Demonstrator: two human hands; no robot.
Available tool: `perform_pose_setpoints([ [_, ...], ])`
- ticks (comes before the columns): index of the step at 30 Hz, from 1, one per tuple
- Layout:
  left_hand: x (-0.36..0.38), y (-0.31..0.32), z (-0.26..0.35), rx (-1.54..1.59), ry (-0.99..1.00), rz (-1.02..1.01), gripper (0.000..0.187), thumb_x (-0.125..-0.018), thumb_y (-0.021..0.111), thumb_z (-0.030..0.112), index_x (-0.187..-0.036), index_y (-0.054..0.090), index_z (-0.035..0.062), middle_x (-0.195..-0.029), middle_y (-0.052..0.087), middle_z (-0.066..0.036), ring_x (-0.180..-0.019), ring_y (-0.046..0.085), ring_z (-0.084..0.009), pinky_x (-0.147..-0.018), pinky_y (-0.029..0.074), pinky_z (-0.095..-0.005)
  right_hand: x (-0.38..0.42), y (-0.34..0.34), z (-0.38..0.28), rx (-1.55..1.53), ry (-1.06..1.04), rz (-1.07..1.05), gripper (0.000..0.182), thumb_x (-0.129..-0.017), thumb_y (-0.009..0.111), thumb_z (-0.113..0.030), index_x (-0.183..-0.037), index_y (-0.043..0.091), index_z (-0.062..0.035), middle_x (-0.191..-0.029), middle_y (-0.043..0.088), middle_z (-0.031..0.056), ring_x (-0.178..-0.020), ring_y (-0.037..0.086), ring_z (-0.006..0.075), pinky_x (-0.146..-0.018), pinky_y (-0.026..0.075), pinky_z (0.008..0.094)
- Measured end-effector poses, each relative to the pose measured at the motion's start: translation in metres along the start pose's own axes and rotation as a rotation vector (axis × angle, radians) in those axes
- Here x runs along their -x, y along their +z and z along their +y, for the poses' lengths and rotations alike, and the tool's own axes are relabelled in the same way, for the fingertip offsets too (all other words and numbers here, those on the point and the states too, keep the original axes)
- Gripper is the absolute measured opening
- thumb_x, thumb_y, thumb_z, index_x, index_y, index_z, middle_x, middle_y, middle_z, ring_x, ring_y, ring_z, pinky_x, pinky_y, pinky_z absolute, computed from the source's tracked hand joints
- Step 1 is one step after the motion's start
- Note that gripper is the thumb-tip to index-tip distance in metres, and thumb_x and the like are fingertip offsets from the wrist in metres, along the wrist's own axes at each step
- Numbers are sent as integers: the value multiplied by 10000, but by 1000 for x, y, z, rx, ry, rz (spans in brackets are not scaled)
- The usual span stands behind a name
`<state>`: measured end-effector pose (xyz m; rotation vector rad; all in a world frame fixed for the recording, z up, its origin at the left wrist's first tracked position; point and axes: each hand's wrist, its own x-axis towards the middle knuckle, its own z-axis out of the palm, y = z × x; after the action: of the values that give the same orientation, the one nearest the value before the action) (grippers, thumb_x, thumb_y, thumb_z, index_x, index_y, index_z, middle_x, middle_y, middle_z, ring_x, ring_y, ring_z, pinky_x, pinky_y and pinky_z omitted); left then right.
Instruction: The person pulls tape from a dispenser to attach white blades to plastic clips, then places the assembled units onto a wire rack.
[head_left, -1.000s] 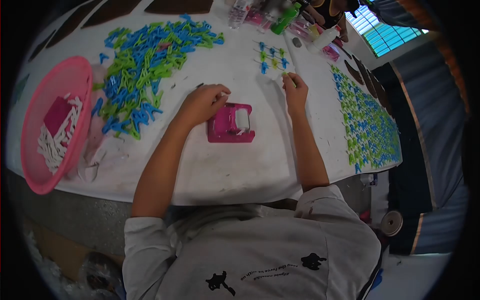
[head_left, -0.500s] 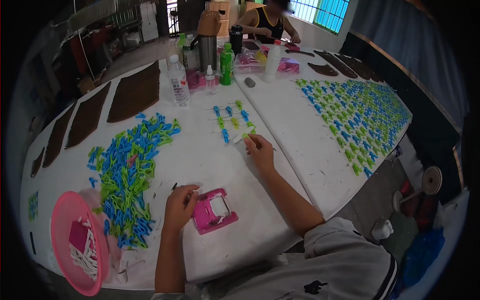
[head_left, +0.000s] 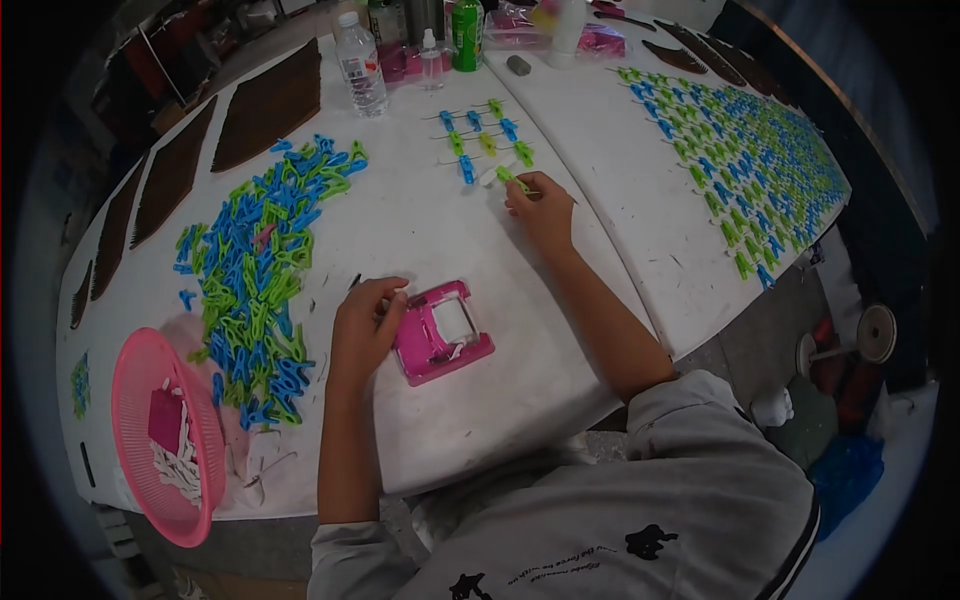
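My right hand [head_left: 545, 212] pinches a green clothespin [head_left: 511, 179], beside a small white piece [head_left: 488, 178]. Just beyond lies a small group of blue and green clothespins [head_left: 466, 168] with thin dark strands through them. My left hand [head_left: 365, 325] has its fingers curled, near the left edge of a pink plastic holder [head_left: 420, 350] with a white roll or block [head_left: 455, 320] in it. Whether those fingers hold anything is hidden; a small dark bit [head_left: 355, 281] shows beside them. A large heap of blue and green clothespins [head_left: 255, 270] lies left of that hand.
A pink basket [head_left: 125, 400] with white strips stands at the front left. Dark brown fringed pieces [head_left: 265, 110] lie at the left. Dense rows of clothespins [head_left: 745, 170] cover the right table. At the back stand a water bottle [head_left: 362, 70] and a green bottle [head_left: 467, 35].
The view has tilted downward, so the table sits higher and the person across drops out of sight. My right hand still pinches the green clothespin, now more exposed. My left hand stays by the holder.
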<state>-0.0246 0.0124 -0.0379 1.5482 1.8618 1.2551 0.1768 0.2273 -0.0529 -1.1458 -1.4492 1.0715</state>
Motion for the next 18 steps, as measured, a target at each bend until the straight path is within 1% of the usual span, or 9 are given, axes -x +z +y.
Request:
perform_pose_setpoints([
  [1, 0, 0, 1, -14, 6, -4, 191, -897, 642, 144, -1042, 688, 29, -873, 660, -106, -705, 604, -191, -626, 504, -303, -1, 0, 3, 2, 7, -6, 197, -856, 697, -158, -904, 681, 32, -768, 686, 101, -664, 640, 134, -632, 509, 281],
  [3, 0, -2, 2, -28, 3, -9, 195, -897, 641, 148, -1044, 689, 30, -887, 665, -111, -719, 614, -198, -639, 514, -307, -1, -2, 8, 339, -311, 116, 231, -841, 725, -192, -871, 699, 36, -807, 694, 112, -707, 652, 161, -655, 511, 300],
  [4, 0, -2, 2, -33, 2, -16, 196, -898, 639, 152, -1044, 689, 30, -895, 667, -115, -732, 622, -202, -649, 522, -311, -2, -2, 10, 342, -307, 110, 231, -841, 725, -192, -871, 699, 36, -807, 694, 112, -707, 652, 161, -655, 511, 300],
  [6, 0, -3, 4, -36, -1, -25, 199, -899, 636, 155, -1044, 689, 30, -902, 669, -120, -744, 631, -207, -660, 530, -315, -4, -4, 12, 457, -452, 201, 253, -808, 748, -207, -826, 695, 40, -769, 679, 139, -680, 644, 212, -645, 508, 331],
  [7, 0, -3, 5, -34, 4, -28, 199, -901, 634, 158, -1043, 689, 30, -902, 669, -121, -747, 634, -210, -662, 533, -316, -5, -5, 13, 460, -449, 199, 253, -808, 748, -207, -826, 695, 40, -769, 679, 139, -680, 644, 212, -645, 508, 331],
  [9, 0, -3, 5, -30, 6, -33, 200, -903, 631, 161, -1043, 689, 30, -903, 668, -123, -750, 637, -212, -663, 535, -316, -6, -6, 13, 496, -376, 137, 237, -767, 764, -201, -805, 703, 25, -788, 668, 185, -687, 653, 317, -646, 530, 389],
  [13, -1, -3, 5, -58, 18, -32, 196, -903, 631, 159, -1035, 688, 25, -903, 668, -125, -743, 631, -216, -654, 533, -314, -5, -5, 13, 574, -394, 128, 238, -763, 767, -208, -777, 695, 19, -772, 658, 178, -673, 648, 309, -627, 529, 389],
  [15, -1, -4, 6, -65, 18, -39, 195, -902, 632, 157, -1031, 688, 22, -903, 667, -125, -741, 629, -217, -650, 533, -314, -5, -4, 13, 637, -456, 138, 240, -759, 769, -212, -759, 687, 13, -757, 646, 169, -648, 639, 305, -613, 529, 388],
  [18, -1, -3, 7, -65, 34, -34, 190, -902, 633, 155, -1021, 686, 16, -885, 662, -124, -725, 617, -216, -641, 529, -316, -8, -2, 14, 685, -454, 131, 246, -758, 768, -220, -766, 686, 13, -755, 640, 165, -632, 635, 309, -607, 531, 390],
])
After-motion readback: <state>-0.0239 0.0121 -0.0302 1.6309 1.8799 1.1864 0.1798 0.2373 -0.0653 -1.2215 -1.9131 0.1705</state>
